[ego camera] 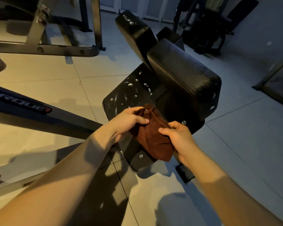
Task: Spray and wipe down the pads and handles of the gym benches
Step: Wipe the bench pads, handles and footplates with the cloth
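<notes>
A soft rust-brown cloth (153,137) is being gripped by left hand (129,121) and right hand (178,137). Limp and light, it is probably best bunched before the foam-flecked black vinyl seat pad (129,93) is wiped.

My bare left forearm (64,168) and bare right forearm (227,185) reach forward from the lower corners and draw together in the middle. My left hand (129,121) comes in from the left, back upward. Its fingers curl round the upper edge of a rust-brown soft cloth (153,139) and its thumb presses the near face. My right hand (178,137) sits slightly lower on the right, thumb pointing left onto the cloth, pinching its lower part. The hands are near each other, not touching.
</notes>
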`<state>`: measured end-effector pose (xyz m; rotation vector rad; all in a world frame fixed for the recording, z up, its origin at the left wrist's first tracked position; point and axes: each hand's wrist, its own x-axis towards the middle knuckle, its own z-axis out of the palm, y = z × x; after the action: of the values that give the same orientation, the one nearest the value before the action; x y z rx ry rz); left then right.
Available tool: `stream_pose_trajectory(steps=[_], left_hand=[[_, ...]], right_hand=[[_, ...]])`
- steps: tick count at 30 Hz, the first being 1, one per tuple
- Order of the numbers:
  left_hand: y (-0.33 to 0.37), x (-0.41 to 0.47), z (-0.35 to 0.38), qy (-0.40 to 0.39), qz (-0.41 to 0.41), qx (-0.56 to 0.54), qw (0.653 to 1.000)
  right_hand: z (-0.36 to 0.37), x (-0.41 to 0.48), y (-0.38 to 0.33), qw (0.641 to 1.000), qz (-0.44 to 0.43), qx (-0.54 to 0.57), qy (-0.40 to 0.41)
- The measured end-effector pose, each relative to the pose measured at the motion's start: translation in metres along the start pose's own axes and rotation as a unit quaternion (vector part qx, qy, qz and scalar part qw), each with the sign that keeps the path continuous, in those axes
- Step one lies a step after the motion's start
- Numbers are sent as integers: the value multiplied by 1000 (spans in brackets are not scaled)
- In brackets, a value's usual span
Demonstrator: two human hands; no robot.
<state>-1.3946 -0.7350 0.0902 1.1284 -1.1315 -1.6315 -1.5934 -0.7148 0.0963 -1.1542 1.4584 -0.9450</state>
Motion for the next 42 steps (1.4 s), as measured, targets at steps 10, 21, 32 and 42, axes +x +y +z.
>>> stream_pose_trajectory(steps=[10, 21, 32, 42], left_hand=[[-68, 66, -11, 144, 29, 190, 971], [-112, 51, 23, 292, 188, 257, 902], [-148, 49, 22, 290, 235, 421, 827], [-134, 43, 61, 287, 230, 355, 860]], right_hand=[[0, 38, 7, 975, -113, -153, 116], [-24, 13, 45, 807, -286, -514, 44], [-31, 13, 56, 759, -284, -583, 64], [-32, 19, 64, 726, -366, -575, 97]])
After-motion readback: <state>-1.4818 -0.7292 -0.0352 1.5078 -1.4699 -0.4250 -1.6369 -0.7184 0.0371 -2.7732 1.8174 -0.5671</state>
